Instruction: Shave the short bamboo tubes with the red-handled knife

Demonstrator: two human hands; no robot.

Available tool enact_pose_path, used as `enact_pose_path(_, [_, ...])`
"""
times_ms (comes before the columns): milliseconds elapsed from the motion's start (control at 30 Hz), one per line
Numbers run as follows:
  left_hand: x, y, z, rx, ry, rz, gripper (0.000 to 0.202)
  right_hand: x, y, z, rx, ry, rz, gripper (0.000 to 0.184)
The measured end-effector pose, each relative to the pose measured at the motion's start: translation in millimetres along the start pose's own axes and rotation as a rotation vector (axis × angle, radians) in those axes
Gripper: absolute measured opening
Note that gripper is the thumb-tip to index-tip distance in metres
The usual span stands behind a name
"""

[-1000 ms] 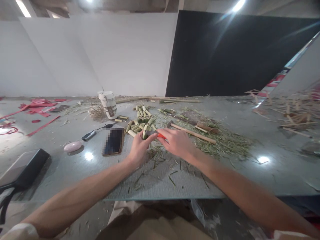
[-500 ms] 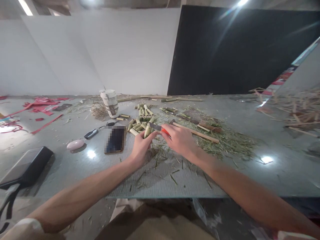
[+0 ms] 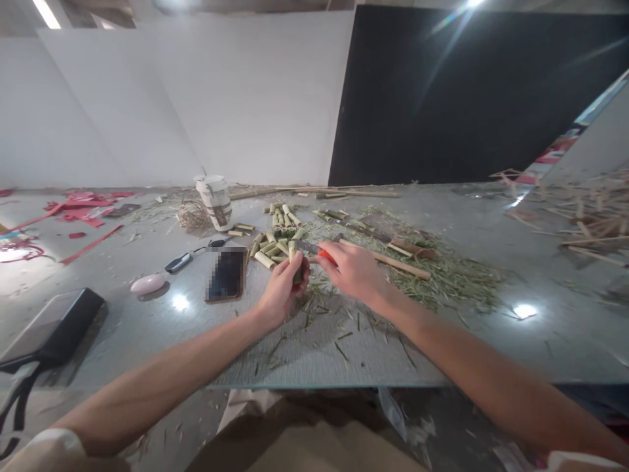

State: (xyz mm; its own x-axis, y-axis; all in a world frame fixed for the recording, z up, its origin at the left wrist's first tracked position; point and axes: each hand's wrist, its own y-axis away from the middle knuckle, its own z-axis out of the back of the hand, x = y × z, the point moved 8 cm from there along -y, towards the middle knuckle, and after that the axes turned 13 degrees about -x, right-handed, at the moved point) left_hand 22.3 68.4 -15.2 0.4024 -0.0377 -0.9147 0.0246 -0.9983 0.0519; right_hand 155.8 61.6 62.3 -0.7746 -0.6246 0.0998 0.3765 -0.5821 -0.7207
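Note:
My left hand (image 3: 285, 285) is closed round a short piece of bamboo (image 3: 292, 251), whose pale upper end sticks up past the thumb. In my right hand (image 3: 351, 272) is a knife (image 3: 327, 255) with an orange-red handle. Its dark blade (image 3: 307, 246) points left, close to the top of the bamboo piece; whether they touch I cannot tell. Just beyond my left hand lies a pile of cut bamboo pieces (image 3: 280, 223), green and pale yellow. Green shavings (image 3: 314, 308) are scattered on the grey table (image 3: 314, 360) under both hands.
A wooden stick (image 3: 393, 260) and a heap of shavings (image 3: 452, 275) lie to the right. Left of my hands are a phone (image 3: 227, 274), a white cup (image 3: 216, 203), a pink oval object (image 3: 148, 284) and a black box (image 3: 54, 328). Thin sticks (image 3: 584, 216) cover the far right.
My left hand has turned, with its fingers now curled round the bamboo piece, which stands more upright. My left thumb has come away from the right hand and knife.

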Motion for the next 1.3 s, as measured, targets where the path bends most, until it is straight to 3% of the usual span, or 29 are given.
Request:
enact_pose_path(133, [4, -4, 6.3, -0.044, 0.035, 0.043, 0.034, -3, 1, -4, 0.012, -0.007, -0.001, 0.033])
enact_pose_path(333, [5, -5, -0.2, -0.005, 0.084, 0.064, 0.027, 1, 5, -14, 0.086, -0.063, 0.076, 0.034])
enact_pose_path(600, [-2, -2, -1.0, -0.002, -0.006, -0.022, 0.042, 8, 3, -7, 0.077, -0.045, 0.091, 0.031])
enact_pose_path(867, [-17, 0, 8.6, -0.125, -0.207, -0.162, 0.046, -1, -2, 10, -0.05, 0.074, -0.019, 0.035])
enact_pose_path(1100, [-16, -3, 3.7, -0.066, -0.155, -0.149, 0.034, 4, 1, -3, 0.047, -0.016, 0.096, 0.033])
enact_pose_path(1300, [-22, 2, 6.1, -0.104, -0.269, -0.23, 0.045, 10, 1, 0, 0.035, 0.001, 0.062, 0.035])
